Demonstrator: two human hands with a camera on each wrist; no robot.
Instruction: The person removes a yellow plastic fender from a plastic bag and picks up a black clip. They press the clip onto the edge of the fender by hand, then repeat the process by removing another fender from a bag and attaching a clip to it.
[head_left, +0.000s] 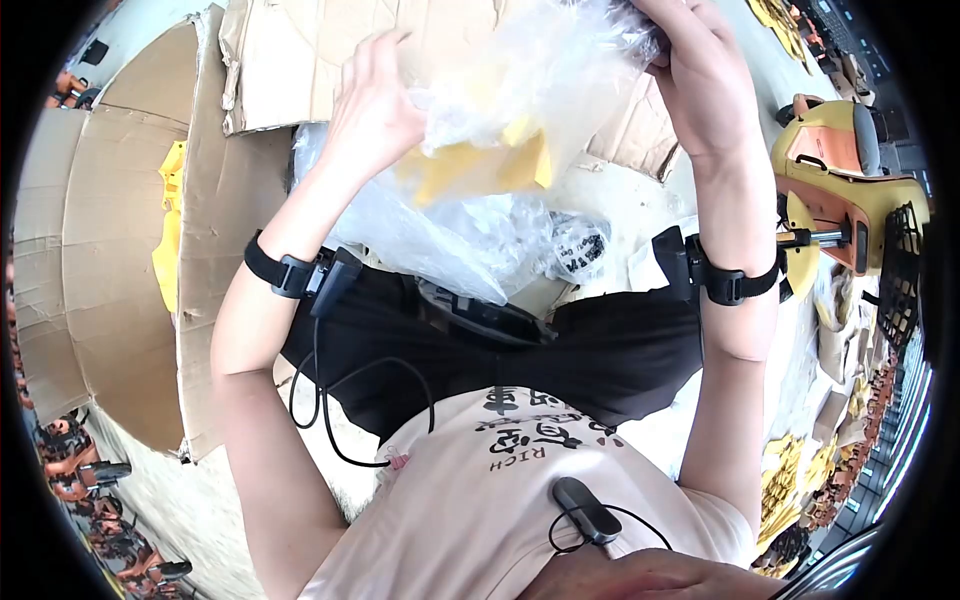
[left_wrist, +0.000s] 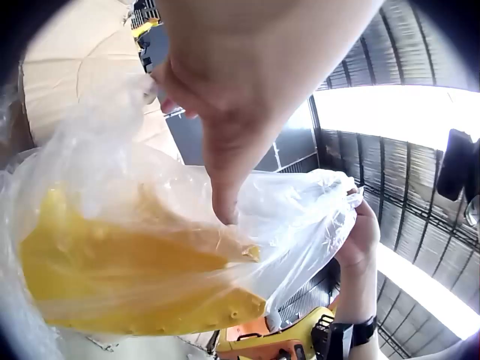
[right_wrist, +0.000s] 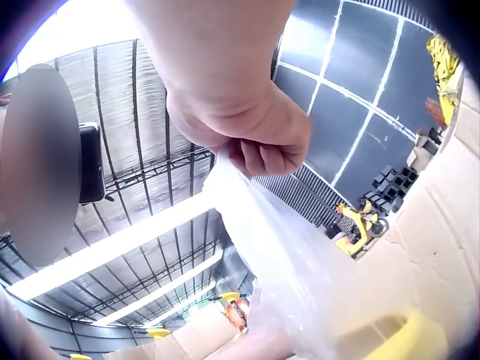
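A clear plastic bag [head_left: 575,85] hangs in front of me with a yellow plastic part [left_wrist: 135,277] inside it. My right hand [head_left: 705,95] grips the bag's gathered end, fingers curled round the film, as the right wrist view also shows. My left hand [head_left: 375,110] is at the other side of the bag, its fingers extended and spread from the thumb. In the left wrist view, that thumb [left_wrist: 225,199] lies against the film above the yellow part. More clear plastic film [head_left: 430,235] lies below, by my legs.
An open cardboard box [head_left: 130,240] with yellow parts [head_left: 170,230] inside stands at the left. Cardboard sheets [head_left: 300,60] lie ahead. On the right is a yellow and orange ride-on toy vehicle [head_left: 830,150]. A black cable [head_left: 320,390] hangs from the left wrist camera.
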